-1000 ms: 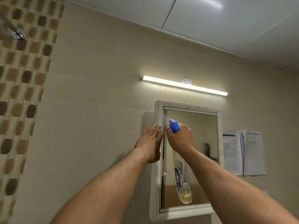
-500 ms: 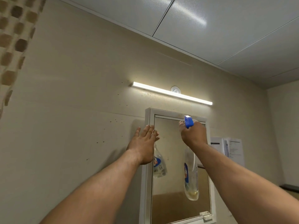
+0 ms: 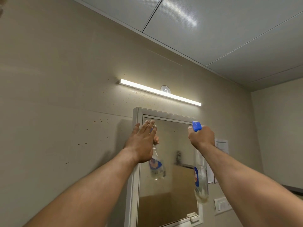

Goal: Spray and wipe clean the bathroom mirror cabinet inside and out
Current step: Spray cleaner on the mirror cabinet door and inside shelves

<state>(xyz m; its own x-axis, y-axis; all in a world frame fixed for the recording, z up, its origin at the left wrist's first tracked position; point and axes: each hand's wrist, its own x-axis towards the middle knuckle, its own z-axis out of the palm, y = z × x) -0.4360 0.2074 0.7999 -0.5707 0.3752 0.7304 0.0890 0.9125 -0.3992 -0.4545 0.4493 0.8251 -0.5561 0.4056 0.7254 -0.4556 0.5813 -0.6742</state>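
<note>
Two hands are up: the right hand (image 3: 202, 136) is curled round the neck of the spray bottle (image 3: 200, 182), its blue trigger head (image 3: 196, 126) poking above the knuckles and its clear body hanging down in front of the mirror's right edge. The left hand (image 3: 141, 141) is spread, fingers straight, at the upper left corner of the mirror cabinet (image 3: 136, 115). The mirror (image 3: 173, 161) reflects the bottle. A lit light bar (image 3: 160, 92) is mounted above the cabinet, and papers (image 3: 222, 145) hang on the wall to its right.

The right hand (image 3: 202, 136) grips a spray bottle (image 3: 200, 182) (blue nozzle up) facing the mirror cabinet (image 3: 170, 169); the left hand (image 3: 141, 141) is flat.
</note>
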